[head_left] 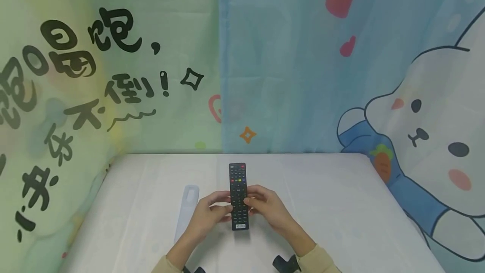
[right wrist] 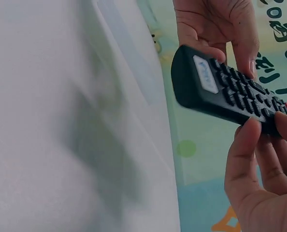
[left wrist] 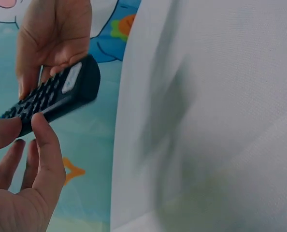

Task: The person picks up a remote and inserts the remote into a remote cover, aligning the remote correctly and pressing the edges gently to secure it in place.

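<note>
A black remote control point(head_left: 238, 197) with rows of buttons and a white label at its lower end is held upright-on in the head view, raised above the white table. My left hand point(head_left: 210, 210) pinches its left edge between thumb and fingers. On the opposite edge, my right hand point(head_left: 268, 206) grips it with the thumb at the front. Both wrist views show the remote control point(left wrist: 61, 92) tilted, with its label end toward the camera and its shadow on the cloth. Fingers behind the remote are partly hidden.
A pale translucent strip-like object point(head_left: 186, 210) with a slot at its top lies left of the hands on the white table point(head_left: 326, 197). Printed curtains point(head_left: 280, 75) stand behind and along the sides. Dark wrist devices point(head_left: 286, 263) show near the sleeves.
</note>
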Tool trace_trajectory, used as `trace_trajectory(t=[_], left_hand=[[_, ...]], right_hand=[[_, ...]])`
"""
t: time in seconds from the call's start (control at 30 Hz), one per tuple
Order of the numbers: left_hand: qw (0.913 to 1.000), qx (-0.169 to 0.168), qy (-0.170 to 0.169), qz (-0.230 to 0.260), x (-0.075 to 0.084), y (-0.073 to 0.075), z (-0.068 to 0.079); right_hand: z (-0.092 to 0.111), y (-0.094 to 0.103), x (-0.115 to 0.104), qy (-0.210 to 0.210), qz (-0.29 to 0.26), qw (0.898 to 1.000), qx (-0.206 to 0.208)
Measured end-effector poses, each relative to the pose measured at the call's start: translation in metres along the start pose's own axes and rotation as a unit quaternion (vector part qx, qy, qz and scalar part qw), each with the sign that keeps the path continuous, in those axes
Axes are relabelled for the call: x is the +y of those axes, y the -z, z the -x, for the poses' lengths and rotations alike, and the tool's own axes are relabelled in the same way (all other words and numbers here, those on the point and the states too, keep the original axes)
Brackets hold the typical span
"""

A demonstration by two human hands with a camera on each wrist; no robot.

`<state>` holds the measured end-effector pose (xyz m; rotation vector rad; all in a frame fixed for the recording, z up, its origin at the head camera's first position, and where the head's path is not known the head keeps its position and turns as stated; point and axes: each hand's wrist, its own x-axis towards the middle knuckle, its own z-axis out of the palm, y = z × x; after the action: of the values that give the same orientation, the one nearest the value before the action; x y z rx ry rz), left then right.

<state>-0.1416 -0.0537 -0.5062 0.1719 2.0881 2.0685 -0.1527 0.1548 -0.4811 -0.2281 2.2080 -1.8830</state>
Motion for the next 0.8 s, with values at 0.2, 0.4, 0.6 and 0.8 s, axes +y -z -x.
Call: trace_trajectory(t=[0.2, 0.4, 0.6, 0.8], left_hand=[[1.0, 0.004, 0.006, 0.005, -0.0001, 0.0031, 0.0027], [0.999, 0.006, 0.04, 0.016, 0.0018, 0.0027, 0.0039], [0.9956, -0.018, 0.076, 0.053, 0.0033, 0.0013, 0.0055], [0.9868, -0.054, 0.102, 0.115, 0.0071, 0.0012, 0.0046]], right_hand=[[-0.0004, 0.0002, -0.0006, 0.027, 0.016, 0.999, 0.026], [-0.0006, -0.0004, -0.0024, 0.042, 0.043, 0.997, 0.057], [0.0021, -0.0007, -0.0041, 0.086, 0.094, 0.988, 0.086], [0.0053, -0.0015, -0.0031, 0.144, 0.127, 0.977, 0.09]])
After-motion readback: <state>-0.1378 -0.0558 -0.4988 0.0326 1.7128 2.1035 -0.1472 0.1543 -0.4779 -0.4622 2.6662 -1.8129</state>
